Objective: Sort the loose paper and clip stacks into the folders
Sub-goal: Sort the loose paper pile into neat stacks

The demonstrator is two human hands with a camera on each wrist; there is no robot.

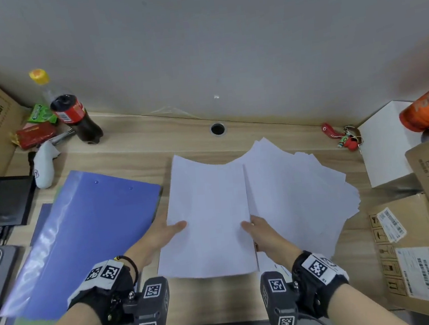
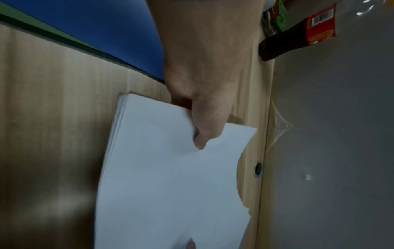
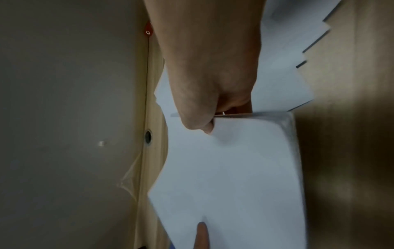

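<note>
Both hands (image 1: 264, 232) on paper stack (image 1: 208, 216), folder (image 1: 82, 229) beside

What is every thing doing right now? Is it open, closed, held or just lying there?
Paper stack: held up off the desk at both side edges.
Left hand: pinching the stack's left edge.
Right hand: pinching its right edge.
Loose sheets: fanned out on the desk.
Blue folder: closed, lying flat.
Cola bottle: upright.
</note>
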